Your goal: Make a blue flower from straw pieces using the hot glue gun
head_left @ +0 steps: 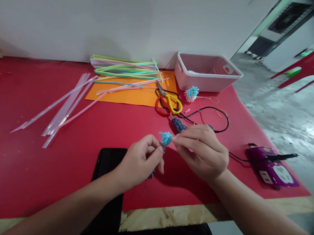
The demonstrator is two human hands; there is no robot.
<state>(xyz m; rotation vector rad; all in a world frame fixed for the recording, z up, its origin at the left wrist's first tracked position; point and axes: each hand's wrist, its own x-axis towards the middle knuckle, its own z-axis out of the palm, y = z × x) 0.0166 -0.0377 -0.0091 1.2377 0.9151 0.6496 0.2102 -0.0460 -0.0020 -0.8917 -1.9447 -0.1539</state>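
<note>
1. At the back right of the red tabletop (65,182) stands a pale pink, smooth plastic bin (209,82), rounded at the corners, with handle slots; something whitish shows inside, too little to identify.
2. Near the table's front edge, the left hand (143,160) pinches a small, fuzzy turquoise piece (166,139), tufted and curled, between thumb and forefinger.
3. Just beside it, the right hand (201,149) has thumb and fingertips pressed together at the piece's right side; whether they grip it, I cannot tell.
4. Beyond the hands lie metal-bladed scissors (168,102) with one red and one yellow loop, and a fluffy blue-and-pink flower (192,93) near the bin.
5. Farther left, slender pastel stems (128,68) lie heaped over and behind a flat orange sheet (129,98), near glossy, see-through plastic strips (69,105).
</note>
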